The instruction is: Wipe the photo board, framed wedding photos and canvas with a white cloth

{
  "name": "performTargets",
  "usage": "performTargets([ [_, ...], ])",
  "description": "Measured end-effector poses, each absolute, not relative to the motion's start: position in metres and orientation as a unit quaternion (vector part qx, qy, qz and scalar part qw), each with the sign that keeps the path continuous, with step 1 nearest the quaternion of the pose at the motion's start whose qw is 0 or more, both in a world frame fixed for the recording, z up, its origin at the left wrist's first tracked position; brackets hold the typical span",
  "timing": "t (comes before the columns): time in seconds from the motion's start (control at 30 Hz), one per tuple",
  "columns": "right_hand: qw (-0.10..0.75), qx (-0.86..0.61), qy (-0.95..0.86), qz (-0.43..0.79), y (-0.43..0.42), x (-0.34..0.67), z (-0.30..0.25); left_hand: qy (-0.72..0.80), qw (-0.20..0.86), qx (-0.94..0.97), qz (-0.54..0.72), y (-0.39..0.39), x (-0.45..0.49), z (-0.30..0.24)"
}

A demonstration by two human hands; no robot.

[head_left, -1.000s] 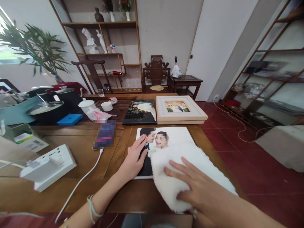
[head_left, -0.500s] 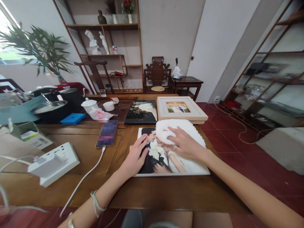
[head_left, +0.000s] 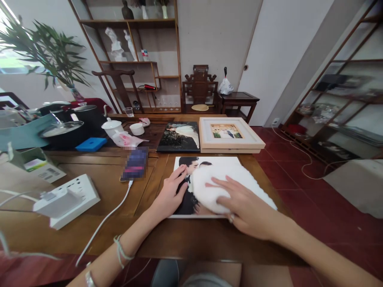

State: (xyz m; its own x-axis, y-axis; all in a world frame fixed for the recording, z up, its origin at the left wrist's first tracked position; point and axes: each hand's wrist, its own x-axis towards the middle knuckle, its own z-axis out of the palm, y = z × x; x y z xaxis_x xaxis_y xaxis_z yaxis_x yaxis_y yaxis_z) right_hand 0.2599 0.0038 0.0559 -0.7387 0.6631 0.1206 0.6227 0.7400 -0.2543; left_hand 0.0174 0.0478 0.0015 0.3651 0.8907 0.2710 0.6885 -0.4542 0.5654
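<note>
Pressing white cloth [head_left: 206, 197] onto right part of photo panel [head_left: 189, 204], under nearer, splayed right hand [head_left: 245, 203]; resting uncurled left hand [head_left: 170, 194] on panel's left side.

We work with one head-worn camera; it looks forward and down from above the near edge of the table [head_left: 215, 235]; the left hand [head_left: 172, 193] and right hand [head_left: 243, 205] lie close, low in the view; past them we face the wooden chair [head_left: 200, 85] and wall shelf [head_left: 128, 22], farther off; our field is wide, a rack [head_left: 356, 61] leaning outward at right.
</note>
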Motion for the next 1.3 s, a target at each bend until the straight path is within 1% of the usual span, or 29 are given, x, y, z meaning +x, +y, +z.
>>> performTargets([
  [0.13,0.120,-0.374,-0.919,0.043,0.053,0.252,0.050,0.479,0.180,0.810,0.286,0.046,0.018,0.003],
  [0.27,0.125,-0.384,-0.914,0.028,0.079,0.239,0.048,0.488,0.187,0.804,0.285,0.046,0.017,0.002],
  [0.33,0.122,-0.384,-0.915,0.027,0.076,0.235,0.047,0.490,0.191,0.801,0.287,0.047,0.017,0.001],
  [0.43,0.099,-0.370,-0.923,0.039,0.049,0.233,0.049,0.491,0.198,0.796,0.294,0.047,0.017,0.002],
  [0.6,0.058,-0.308,-0.943,0.114,-0.018,0.238,0.053,0.507,0.211,0.788,0.280,0.046,0.018,0.003],
  [0.7,0.047,-0.281,-0.946,0.154,-0.036,0.244,0.056,0.498,0.210,0.792,0.283,0.047,0.018,0.003],
  [0.8,0.078,-0.302,-0.938,0.154,-0.027,0.253,0.056,0.498,0.211,0.794,0.279,0.047,0.018,0.002],
  [0.93,0.128,-0.392,-0.907,0.087,0.014,0.266,0.050,0.497,0.212,0.793,0.283,0.048,0.017,0.000],
  [1.03,0.136,-0.460,-0.877,0.027,0.043,0.265,0.045,0.491,0.211,0.792,0.296,0.048,0.017,-0.002],
  [1.1,0.129,-0.482,-0.867,0.011,0.052,0.257,0.044,0.488,0.217,0.789,0.304,0.048,0.017,-0.001],
  [1.2,0.114,-0.457,-0.881,0.039,0.046,0.237,0.045,0.487,0.250,0.764,0.342,0.047,0.018,0.004],
  [1.3,0.101,-0.376,-0.917,0.086,0.025,0.219,0.049,0.481,0.288,0.721,0.407,0.045,0.019,0.011],
])
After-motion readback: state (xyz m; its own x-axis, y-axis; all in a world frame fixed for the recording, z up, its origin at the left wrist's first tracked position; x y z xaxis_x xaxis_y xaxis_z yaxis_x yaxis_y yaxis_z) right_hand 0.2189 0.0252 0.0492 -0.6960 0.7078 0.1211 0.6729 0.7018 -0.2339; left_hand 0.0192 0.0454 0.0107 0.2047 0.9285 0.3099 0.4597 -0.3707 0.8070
